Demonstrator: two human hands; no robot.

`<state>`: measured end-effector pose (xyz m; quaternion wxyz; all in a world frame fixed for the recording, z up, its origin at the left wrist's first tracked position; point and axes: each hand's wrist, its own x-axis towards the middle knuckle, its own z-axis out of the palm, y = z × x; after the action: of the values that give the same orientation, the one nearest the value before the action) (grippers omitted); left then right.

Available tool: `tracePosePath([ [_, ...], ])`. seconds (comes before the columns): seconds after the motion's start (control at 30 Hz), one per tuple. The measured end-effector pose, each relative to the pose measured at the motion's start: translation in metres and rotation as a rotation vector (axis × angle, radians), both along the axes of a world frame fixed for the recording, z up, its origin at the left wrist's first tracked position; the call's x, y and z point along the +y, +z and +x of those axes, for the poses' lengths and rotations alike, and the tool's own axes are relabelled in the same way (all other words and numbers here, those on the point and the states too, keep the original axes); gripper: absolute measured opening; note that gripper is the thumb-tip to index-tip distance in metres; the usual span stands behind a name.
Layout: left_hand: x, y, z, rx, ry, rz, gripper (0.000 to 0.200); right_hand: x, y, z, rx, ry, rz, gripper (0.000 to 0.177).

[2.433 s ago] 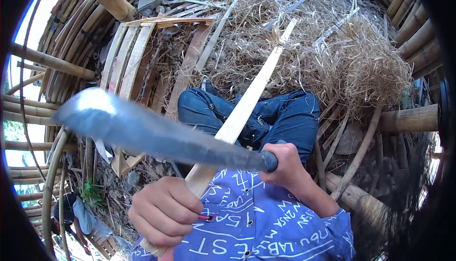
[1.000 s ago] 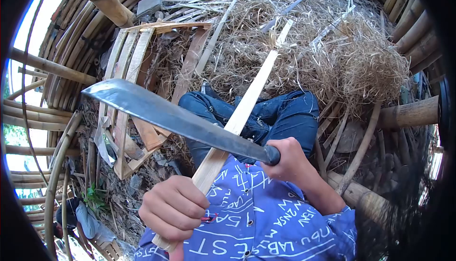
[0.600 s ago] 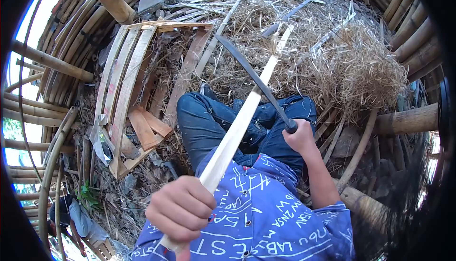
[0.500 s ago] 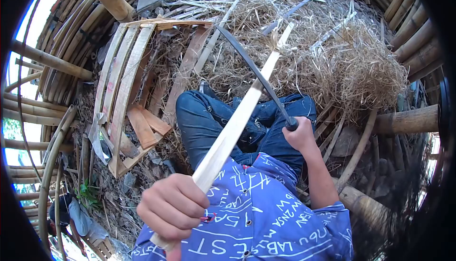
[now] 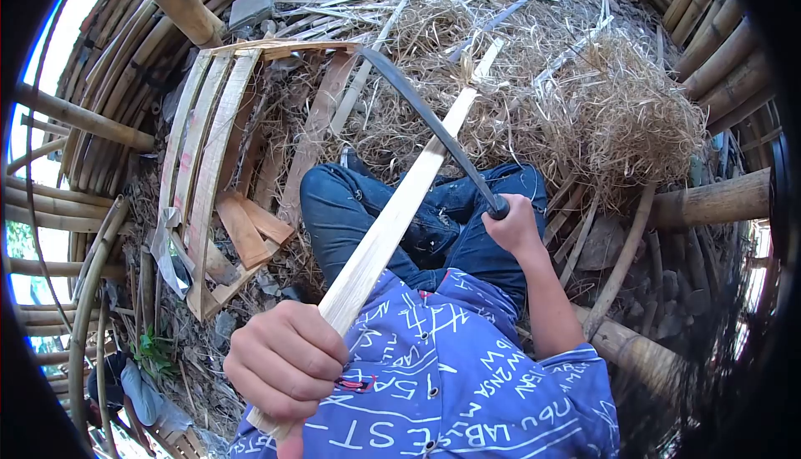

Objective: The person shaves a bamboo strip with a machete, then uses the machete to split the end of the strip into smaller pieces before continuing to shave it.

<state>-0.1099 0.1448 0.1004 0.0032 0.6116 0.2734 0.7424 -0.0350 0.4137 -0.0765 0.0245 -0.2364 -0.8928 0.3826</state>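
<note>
Presently, the left hand [image 5: 288, 363] is gripping the near end of a pale wooden strip [image 5: 380, 250], its fingers curling fully round the wood and pressing together, knuckles facing up. The strip is running long, flat and straight-grained from the fist, slanting away over the seated person's blue shirt [image 5: 492, 375] and dark jeans [image 5: 338, 209]; its surface is looking smooth and creamy, and it is narrowing toward the far end, where a tuft of frayed fibres is curling. That far end is lying over a springy heap of dry, tan shavings [image 5: 638, 117]. The right hand [image 5: 516, 224] is closing its fingers round the dark, rounded handle of a long knife [image 5: 409, 96]. The grey metal blade is broadening into a gentle curve toward its tip and is crossing the strip's upper half at an angle; whether the edge is biting into the wood, cannot tell. To the left, a slatted frame [image 5: 196, 154] of rough, pale boards is leaning over debris, with shorter reddish-brown offcuts [image 5: 244, 229] lying inside it. Near its far corner a squarish grey block [image 5: 251, 7] is sitting. On the right, a thick, jointed bamboo pole [image 5: 709, 196] is jutting inward near the shavings.
</note>
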Motion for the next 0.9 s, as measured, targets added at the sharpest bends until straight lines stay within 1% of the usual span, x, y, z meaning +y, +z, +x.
tracePosePath([
  [0.07, -0.001, -0.002, 0.001, -0.046, 0.073, 0.052, 0.048, -0.003, 0.007, -0.001, 0.033, -0.002, -0.011, 0.018],
  [0.13, -0.003, -0.001, 0.000, -0.040, 0.066, 0.038, 0.048, -0.016, 0.024, 0.007, 0.056, 0.004, -0.118, 0.017],
  [0.17, -0.004, 0.000, -0.001, -0.036, 0.050, 0.026, 0.048, -0.024, 0.029, 0.011, 0.112, 0.033, -0.136, 0.016],
  [0.2, -0.003, 0.001, -0.002, -0.036, 0.054, 0.021, 0.048, -0.032, 0.036, 0.016, 0.110, 0.084, -0.176, 0.016],
  [0.27, 0.001, 0.004, -0.003, 0.008, -0.005, 0.009, 0.048, -0.043, 0.047, 0.021, 0.159, 0.190, -0.188, 0.016],
  [0.3, 0.002, 0.003, 0.002, -0.053, 0.038, 0.069, 0.046, -0.043, 0.046, 0.021, 0.153, 0.181, -0.191, 0.016],
  [0.33, 0.002, 0.004, 0.004, -0.058, 0.028, 0.068, 0.046, -0.042, 0.045, 0.019, 0.139, 0.208, -0.201, 0.016],
  [0.37, 0.003, 0.006, 0.006, -0.049, -0.007, 0.142, 0.045, -0.039, 0.043, 0.016, 0.126, 0.235, -0.209, 0.016],
  [0.4, 0.003, 0.009, 0.007, -0.039, -0.040, 0.217, 0.043, -0.031, 0.035, 0.010, 0.126, 0.227, -0.206, 0.016],
  [0.47, 0.002, 0.011, 0.007, -0.009, -0.080, 0.246, 0.041, -0.011, 0.011, -0.001, 0.046, 0.073, -0.160, 0.016],
  [0.53, 0.008, 0.008, 0.002, -0.068, -0.087, 0.009, 0.041, -0.001, 0.000, -0.007, 0.055, 0.054, -0.110, 0.016],
  [0.57, 0.004, 0.009, -0.002, 0.026, -0.061, -0.041, 0.039, 0.003, -0.001, -0.011, 0.068, 0.034, -0.065, 0.016],
  [0.6, 0.002, 0.008, -0.002, 0.024, -0.064, -0.043, 0.039, 0.003, -0.001, -0.011, 0.067, 0.031, -0.068, 0.016],
  [0.67, -0.003, 0.001, 0.003, -0.107, 0.020, 0.074, 0.039, -0.007, 0.017, -0.005, 0.082, 0.011, -0.089, 0.016],
  [0.7, -0.002, 0.002, -0.001, -0.084, -0.055, 0.161, 0.037, -0.011, 0.023, -0.002, 0.112, 0.052, -0.097, 0.016],
  [0.77, 0.010, 0.004, -0.005, -0.085, -0.091, 0.198, 0.037, -0.024, 0.037, 0.006, 0.179, 0.148, -0.137, 0.016],
  [0.83, 0.013, 0.007, -0.008, -0.084, -0.130, 0.219, 0.036, -0.024, 0.037, 0.003, 0.210, 0.172, -0.177, 0.016],
  [0.87, 0.011, 0.009, -0.010, -0.052, -0.166, 0.187, 0.026, -0.025, 0.036, 0.000, 0.244, 0.188, -0.206, 0.018],
  [0.9, 0.011, 0.010, -0.012, -0.021, -0.204, 0.161, 0.017, -0.015, 0.015, -0.006, 0.222, 0.142, -0.196, 0.018],
])
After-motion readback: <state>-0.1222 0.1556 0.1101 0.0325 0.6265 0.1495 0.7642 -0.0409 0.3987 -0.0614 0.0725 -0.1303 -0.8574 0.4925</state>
